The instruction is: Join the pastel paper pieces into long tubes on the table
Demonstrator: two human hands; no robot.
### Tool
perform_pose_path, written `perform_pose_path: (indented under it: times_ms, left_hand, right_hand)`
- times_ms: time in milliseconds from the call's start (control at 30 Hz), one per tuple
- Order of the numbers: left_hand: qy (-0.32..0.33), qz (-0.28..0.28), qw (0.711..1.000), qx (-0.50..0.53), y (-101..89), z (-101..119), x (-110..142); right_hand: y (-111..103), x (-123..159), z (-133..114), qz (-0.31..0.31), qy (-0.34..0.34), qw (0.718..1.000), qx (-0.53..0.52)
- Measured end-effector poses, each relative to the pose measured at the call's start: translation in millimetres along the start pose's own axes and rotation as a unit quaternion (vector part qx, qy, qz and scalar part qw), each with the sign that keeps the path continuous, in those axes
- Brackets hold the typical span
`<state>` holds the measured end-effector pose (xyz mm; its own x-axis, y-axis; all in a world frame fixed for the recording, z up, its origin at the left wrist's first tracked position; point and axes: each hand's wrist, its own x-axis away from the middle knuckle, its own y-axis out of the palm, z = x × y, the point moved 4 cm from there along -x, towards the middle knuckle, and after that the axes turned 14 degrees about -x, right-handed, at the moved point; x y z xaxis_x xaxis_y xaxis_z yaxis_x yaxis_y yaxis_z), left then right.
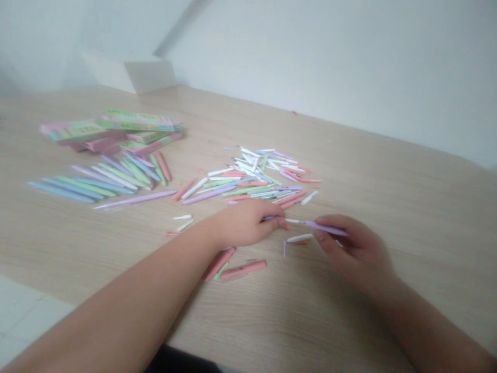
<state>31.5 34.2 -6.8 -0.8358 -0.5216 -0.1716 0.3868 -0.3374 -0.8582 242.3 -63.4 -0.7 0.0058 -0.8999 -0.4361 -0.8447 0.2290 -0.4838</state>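
Note:
My right hand is closed on a purple pen barrel, held level just above the table. From its tip a thin white refill stretches across to my left hand, whose fingers pinch a purple pen part, mostly hidden by the hand. Below the two hands lie a white pen piece and a small purple clip-like piece. Beyond my left hand spreads a loose pile of pen parts in white, red, green, blue and purple.
At the left lie pastel pens side by side, with pink and green boxes behind them. Red barrels rest by my left forearm. A folded white card stands near the wall at the back of the wooden table.

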Motion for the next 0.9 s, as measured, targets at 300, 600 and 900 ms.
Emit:
perform_pose_path:
  times_ms: [300,600,900]
  left_hand:
    - [0.048,0.001,0.998,-0.032,5.3,9.1,-0.3]
    - [0.043,0.015,0.999,-0.019,6.2,16.0,1.9]
    - [0.065,0.01,0.997,-0.032,8.3,15.5,0.0]
  right_hand:
    - [15.6,-2.8,-1.6,-0.062,-0.059,0.994,0.075]
    - [20.7,-2.4,3.3,-0.077,-0.059,0.993,0.071]
    - [19.8,-2.2,8.8,-0.07,-0.038,0.993,0.088]
